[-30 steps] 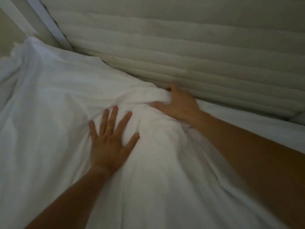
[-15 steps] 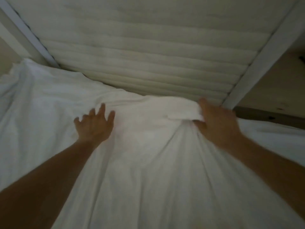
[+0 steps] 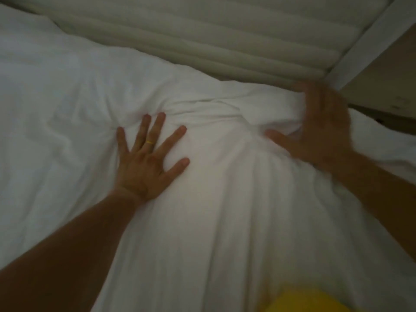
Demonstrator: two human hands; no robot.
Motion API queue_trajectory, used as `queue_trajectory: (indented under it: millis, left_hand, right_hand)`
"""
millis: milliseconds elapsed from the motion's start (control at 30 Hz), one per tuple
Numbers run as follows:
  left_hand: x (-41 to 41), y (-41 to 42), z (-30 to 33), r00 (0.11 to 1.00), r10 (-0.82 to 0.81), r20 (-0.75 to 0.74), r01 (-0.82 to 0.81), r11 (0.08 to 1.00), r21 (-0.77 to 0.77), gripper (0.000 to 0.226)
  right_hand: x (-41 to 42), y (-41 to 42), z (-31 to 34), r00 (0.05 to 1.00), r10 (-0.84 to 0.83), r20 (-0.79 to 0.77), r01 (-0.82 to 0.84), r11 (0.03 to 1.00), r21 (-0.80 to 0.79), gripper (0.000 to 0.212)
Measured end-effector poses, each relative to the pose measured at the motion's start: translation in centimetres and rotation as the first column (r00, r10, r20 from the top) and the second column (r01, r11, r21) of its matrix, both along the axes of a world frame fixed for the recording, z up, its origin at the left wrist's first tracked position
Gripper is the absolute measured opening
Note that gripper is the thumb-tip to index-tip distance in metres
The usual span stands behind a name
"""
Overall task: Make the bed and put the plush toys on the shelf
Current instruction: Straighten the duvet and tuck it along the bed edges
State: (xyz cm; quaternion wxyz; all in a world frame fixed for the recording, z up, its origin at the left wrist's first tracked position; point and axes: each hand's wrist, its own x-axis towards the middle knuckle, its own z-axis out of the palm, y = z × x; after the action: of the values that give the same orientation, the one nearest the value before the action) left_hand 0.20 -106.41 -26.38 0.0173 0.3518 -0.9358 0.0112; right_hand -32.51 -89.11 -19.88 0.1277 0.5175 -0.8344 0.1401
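A white duvet point(image 3: 213, 221) covers the bed, creased and bunched along its top edge near the padded headboard point(image 3: 202, 37). My left hand point(image 3: 146, 163) lies flat on the duvet with fingers spread wide and a yellow ring on one finger. My right hand point(image 3: 319, 131) is blurred at the duvet's bunched top edge by the headboard's right end, palm down, thumb stretched left; some cloth looks pinched under its fingers. A yellow object point(image 3: 304, 300) shows at the bottom edge; I cannot tell what it is. No plush toy is clearly visible.
A white frame post point(image 3: 369, 41) runs diagonally at the headboard's right end. Beyond it a beige wall or side surface point(image 3: 387, 82) borders the bed. More white bedding point(image 3: 45, 86) spreads to the left.
My left hand has gone from raised and curled to pressed flat with fingers spread. My right hand has slid further right along the top edge, to the frame post. The view dropped lower; a yellow object appeared.
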Motion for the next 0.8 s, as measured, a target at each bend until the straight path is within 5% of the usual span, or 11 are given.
queue_trajectory:
  millis: [133,233,300,400,600,700,800]
  left_hand:
    - [-0.3,0.6,0.7,0.998,0.000,0.055,0.001,1.000,-0.018,0.074]
    - [0.1,1.0,1.5,0.997,0.000,0.072,0.000,1.000,-0.004,0.074]
    - [0.1,0.8,1.5,0.998,-0.003,0.066,0.004,1.000,-0.009,0.074]
    - [0.0,1.4,1.0,0.998,-0.048,0.029,0.048,0.999,0.005,0.072]
    - [-0.6,1.6,1.7,0.992,0.022,0.126,-0.023,1.000,0.002,0.072]
    - [-1.5,5.0,5.0,0.958,0.187,0.216,-0.210,0.974,0.089,0.070]
    - [-0.5,10.2,9.2,0.941,0.330,0.079,-0.339,0.918,0.207,0.065]
  right_hand:
    - [1.4,8.1,2.0,0.983,-0.151,-0.102,0.165,0.976,0.141,0.089]
    - [-3.1,9.3,0.3,0.998,0.035,-0.046,-0.023,0.971,0.236,0.052]
    - [-6.1,8.4,-2.1,0.992,0.113,-0.055,-0.104,0.984,0.148,0.044]
    - [-7.4,9.4,-6.8,0.999,-0.043,0.017,0.042,0.997,0.060,0.058]
    - [-7.4,7.7,-6.3,0.985,0.022,0.172,-0.036,0.996,0.084,0.073]
    - [-4.9,7.3,-3.1,0.961,-0.100,0.259,0.030,0.964,0.263,0.094]
    - [-3.0,5.5,3.9,0.817,-0.301,0.492,0.071,0.899,0.433,0.106]
